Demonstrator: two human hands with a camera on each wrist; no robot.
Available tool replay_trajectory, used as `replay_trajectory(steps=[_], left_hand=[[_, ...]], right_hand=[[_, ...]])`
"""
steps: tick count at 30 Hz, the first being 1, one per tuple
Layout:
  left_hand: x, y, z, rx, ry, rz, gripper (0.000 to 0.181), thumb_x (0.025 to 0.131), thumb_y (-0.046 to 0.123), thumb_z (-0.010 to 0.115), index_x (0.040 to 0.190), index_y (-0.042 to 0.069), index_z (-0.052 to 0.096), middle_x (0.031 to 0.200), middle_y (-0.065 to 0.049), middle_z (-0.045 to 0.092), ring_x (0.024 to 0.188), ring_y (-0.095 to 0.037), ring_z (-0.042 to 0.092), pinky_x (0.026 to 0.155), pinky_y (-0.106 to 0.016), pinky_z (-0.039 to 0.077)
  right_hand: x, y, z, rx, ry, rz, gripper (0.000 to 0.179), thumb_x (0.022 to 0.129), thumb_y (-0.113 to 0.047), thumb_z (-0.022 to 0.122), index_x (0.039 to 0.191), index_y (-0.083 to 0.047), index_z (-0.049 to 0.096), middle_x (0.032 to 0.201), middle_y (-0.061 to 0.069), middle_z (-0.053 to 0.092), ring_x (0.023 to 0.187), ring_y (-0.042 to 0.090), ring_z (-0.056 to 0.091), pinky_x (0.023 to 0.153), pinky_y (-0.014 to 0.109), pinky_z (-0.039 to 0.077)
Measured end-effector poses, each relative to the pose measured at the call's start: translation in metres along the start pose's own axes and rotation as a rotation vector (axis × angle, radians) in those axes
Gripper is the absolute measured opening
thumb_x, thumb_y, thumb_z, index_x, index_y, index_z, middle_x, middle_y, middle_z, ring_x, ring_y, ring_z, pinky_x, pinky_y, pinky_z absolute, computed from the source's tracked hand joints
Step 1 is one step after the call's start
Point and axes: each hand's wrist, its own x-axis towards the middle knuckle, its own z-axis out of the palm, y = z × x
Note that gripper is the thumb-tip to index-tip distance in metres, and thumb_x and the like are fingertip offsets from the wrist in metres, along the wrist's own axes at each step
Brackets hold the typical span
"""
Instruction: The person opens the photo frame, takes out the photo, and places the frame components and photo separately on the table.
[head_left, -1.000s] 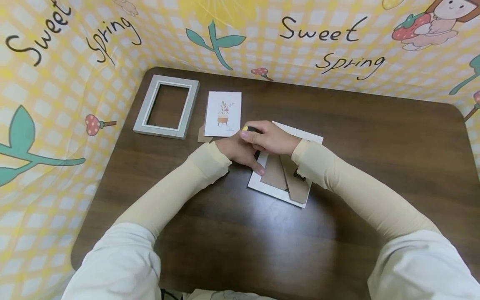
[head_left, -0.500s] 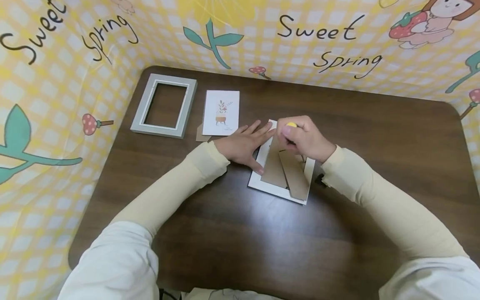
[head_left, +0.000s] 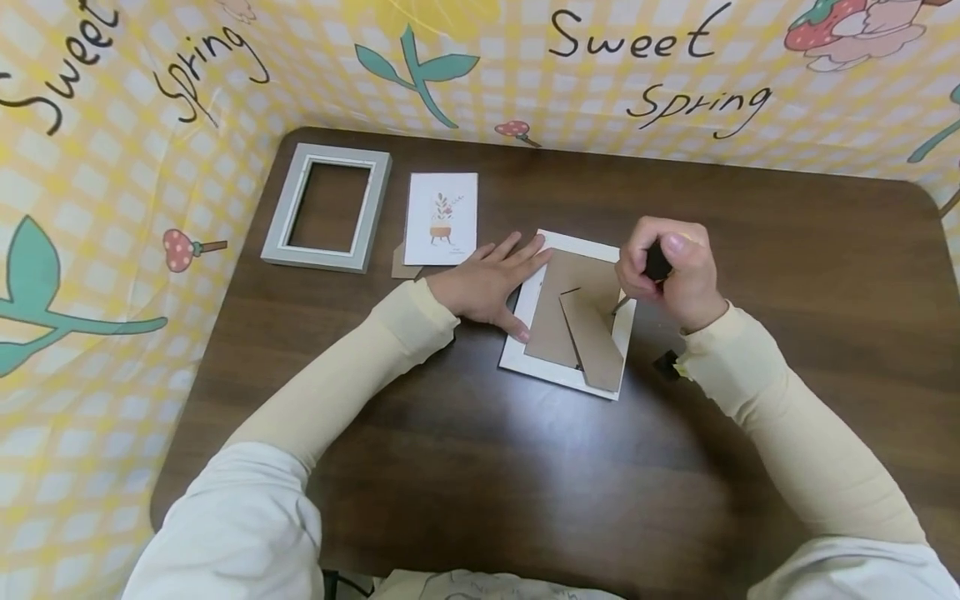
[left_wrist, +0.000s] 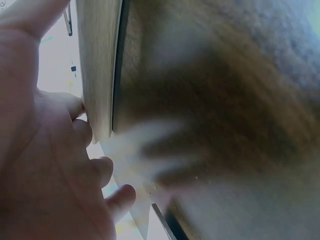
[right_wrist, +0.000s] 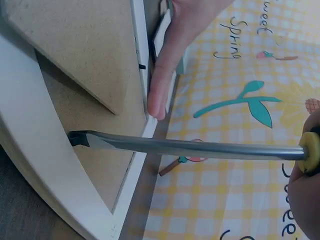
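Right hand (head_left: 684,275) gripping screwdriver (right_wrist: 200,148), apparently against white frame (head_left: 577,247), left hand (head_left: 483,287) atop.

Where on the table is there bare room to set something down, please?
Bare tabletop lies right of the right hand, and below the white frame, between the sleeves. It is crowded from the grey frame past the card to the left hand.

the near tabletop (head_left: 450,483) offers passage, while the screwdriver (right_wrist: 200,148) blocks the right edge of the white frame (head_left: 547,370).
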Motion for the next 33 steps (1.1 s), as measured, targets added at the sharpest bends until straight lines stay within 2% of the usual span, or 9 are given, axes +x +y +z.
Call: replay_trajectory(steps=[4,6,8,12,14,16,23,28,33], left_hand=[[-0.001,0.002,-0.002,-0.006,0.008,0.0,0.128,0.077,0.068,0.076,0.162,0.026,-0.01,0.164,0.008,-0.024,0.15,-0.024,-0.019,0.12,-0.05,-0.003],[-0.001,0.003,-0.004,-0.005,0.01,-0.007,0.129,0.076,0.067,0.076,0.162,0.026,-0.01,0.164,0.008,-0.023,0.151,-0.025,-0.019,0.12,-0.049,-0.003],[-0.002,0.003,-0.005,0.002,0.01,-0.016,0.128,0.076,0.068,0.076,0.162,0.027,-0.01,0.164,0.008,-0.022,0.151,-0.025,-0.019,0.12,-0.05,-0.003],[-0.002,0.005,-0.007,-0.004,0.005,-0.02,0.126,0.077,0.069,0.074,0.162,0.027,-0.009,0.165,0.007,-0.02,0.15,-0.027,-0.02,0.119,-0.052,-0.003],[-0.001,0.005,-0.006,-0.007,0.004,-0.014,0.126,0.077,0.07,0.073,0.162,0.027,-0.009,0.165,0.007,-0.02,0.15,-0.027,-0.02,0.119,-0.052,-0.003],[-0.001,0.005,-0.006,-0.001,0.008,-0.01,0.126,0.077,0.07,0.073,0.162,0.027,-0.01,0.165,0.007,-0.02,0.15,-0.027,-0.02,0.119,-0.051,-0.003],[0.002,0.005,-0.007,-0.007,0.024,-0.008,0.129,0.075,0.067,0.077,0.162,0.027,-0.009,0.164,0.009,-0.022,0.151,-0.026,-0.017,0.119,-0.051,-0.002],[0.002,0.006,-0.005,-0.014,0.018,-0.017,0.128,0.076,0.066,0.078,0.162,0.026,-0.009,0.165,0.008,-0.022,0.151,-0.026,-0.018,0.119,-0.051,-0.003],[0.001,0.004,0.002,-0.023,0.035,-0.005,0.126,0.079,0.066,0.075,0.163,0.022,-0.008,0.165,0.004,-0.022,0.151,-0.028,-0.017,0.119,-0.053,-0.001]], right_hand=[[0.009,-0.004,0.005,-0.165,-0.001,0.07,0.059,0.103,-0.04,0.048,0.061,0.002,0.045,0.047,0.003,0.037,0.035,0.013,0.031,0.033,0.027,0.025],[0.018,-0.002,0.01,-0.299,-0.028,0.155,0.058,0.104,-0.039,0.046,0.06,-0.001,0.046,0.046,0.002,0.038,0.035,0.012,0.032,0.033,0.025,0.025],[0.029,0.003,0.016,-0.375,-0.078,0.256,0.053,0.103,-0.031,0.044,0.059,-0.001,0.045,0.046,0.003,0.038,0.035,0.012,0.032,0.034,0.025,0.025],[0.045,0.013,0.027,-0.393,-0.167,0.425,0.045,0.103,-0.014,0.041,0.061,0.0,0.042,0.053,0.006,0.036,0.04,0.014,0.031,0.041,0.024,0.025],[0.045,0.013,0.027,-0.38,-0.172,0.445,0.044,0.103,-0.012,0.042,0.061,0.0,0.042,0.053,0.006,0.035,0.041,0.015,0.03,0.041,0.024,0.025],[0.04,0.008,0.023,-0.372,-0.158,0.412,0.044,0.102,-0.014,0.042,0.06,-0.001,0.043,0.052,0.006,0.037,0.039,0.014,0.032,0.039,0.025,0.026],[0.013,-0.009,0.0,-0.191,-0.098,0.128,0.064,0.101,-0.05,0.053,0.061,0.0,0.048,0.048,0.004,0.04,0.038,0.013,0.034,0.036,0.028,0.026],[0.005,-0.007,0.003,-0.149,-0.014,0.06,0.061,0.1,-0.045,0.054,0.063,0.003,0.048,0.048,0.004,0.04,0.038,0.013,0.034,0.035,0.028,0.026],[-0.004,-0.006,0.005,0.059,0.084,0.001,0.053,0.099,-0.033,0.054,0.066,0.006,0.042,0.047,0.006,0.035,0.035,0.013,0.029,0.031,0.027,0.024]])
